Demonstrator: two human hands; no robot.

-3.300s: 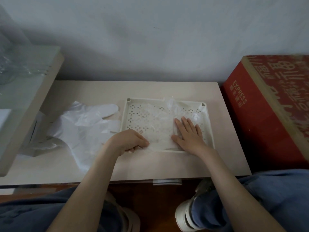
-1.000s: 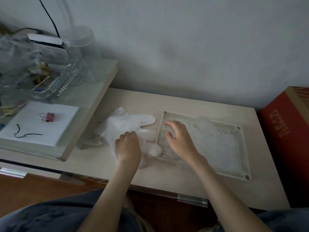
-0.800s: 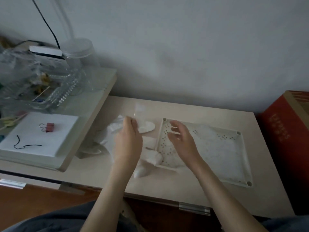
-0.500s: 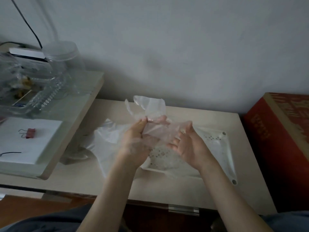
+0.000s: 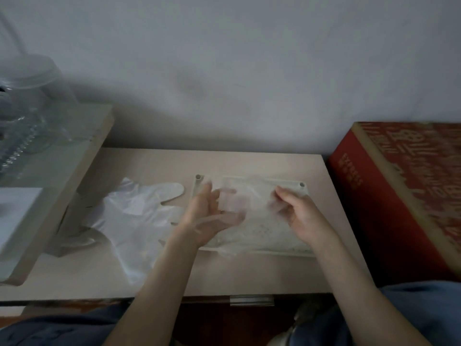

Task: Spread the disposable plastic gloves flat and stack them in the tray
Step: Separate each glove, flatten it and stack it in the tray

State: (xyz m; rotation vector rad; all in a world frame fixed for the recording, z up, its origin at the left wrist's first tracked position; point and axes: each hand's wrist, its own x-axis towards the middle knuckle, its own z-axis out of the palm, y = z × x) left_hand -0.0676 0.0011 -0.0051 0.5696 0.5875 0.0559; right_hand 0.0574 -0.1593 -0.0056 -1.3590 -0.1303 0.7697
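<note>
A clear glove, thin and wrinkled, hung spread in the air over the white perforated tray. More gloves lay flattened just left of it, fingers pointing toward it.

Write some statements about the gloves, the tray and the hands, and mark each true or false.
1. The right hand pinches a clear glove above the tray. True.
2. The pile of gloves lies on the table to the right of the tray. False: it lies to the left of the tray.
3. A red box stands beside the table's right edge. True.
4. The left hand lies flat on the pile of gloves. False: it is up over the tray's left end, fingers pointing up, with the clear glove draped across its palm.
</note>
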